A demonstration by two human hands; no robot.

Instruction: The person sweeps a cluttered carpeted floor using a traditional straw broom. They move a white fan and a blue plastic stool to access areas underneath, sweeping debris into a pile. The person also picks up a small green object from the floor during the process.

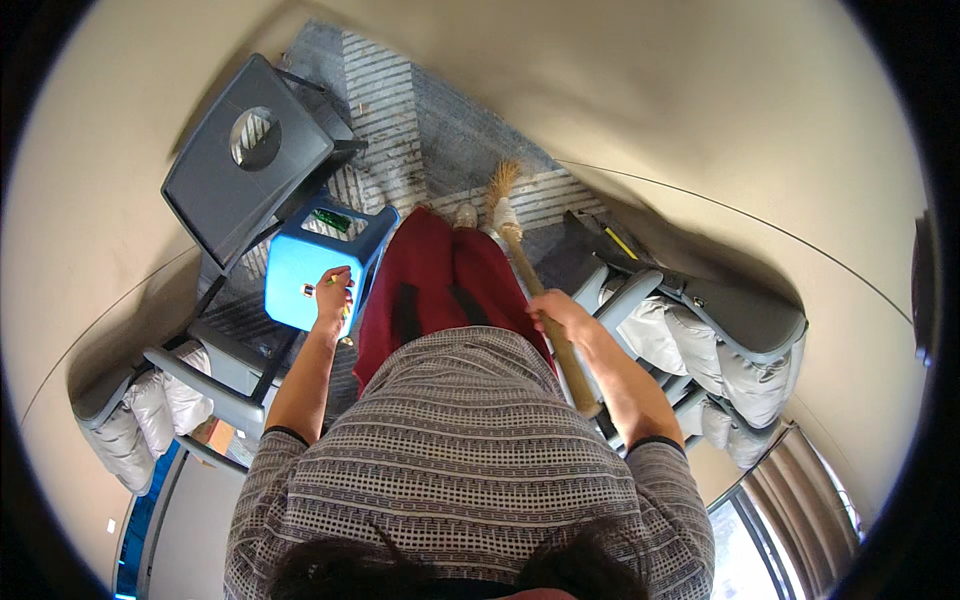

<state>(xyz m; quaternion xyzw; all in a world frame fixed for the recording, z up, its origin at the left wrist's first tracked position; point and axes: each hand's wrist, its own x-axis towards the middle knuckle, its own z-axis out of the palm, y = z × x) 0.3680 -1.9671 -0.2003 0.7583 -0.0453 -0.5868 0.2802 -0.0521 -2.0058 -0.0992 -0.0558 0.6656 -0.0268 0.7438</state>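
Observation:
My right hand point(561, 313) is closed around the long handle of a straw broom point(568, 360), whose bristles touch the carpet point(457, 124) beside my shoes. A blue plastic stool point(300, 259) stands left of my legs, with a shiny green item point(331, 220) seen at its opening. Above the stool's near side is my left hand point(334, 292), fingers curled around a small yellow-green item that shows only in part. What that item is, I cannot tell.
A grey table or chair point(217, 180) with a round opening stands at the upper left. Cushioned chairs are at the left point(225, 375) and at the right point(637, 300). Beige walls point(675, 75) close off the front. Small debris lies on the carpet.

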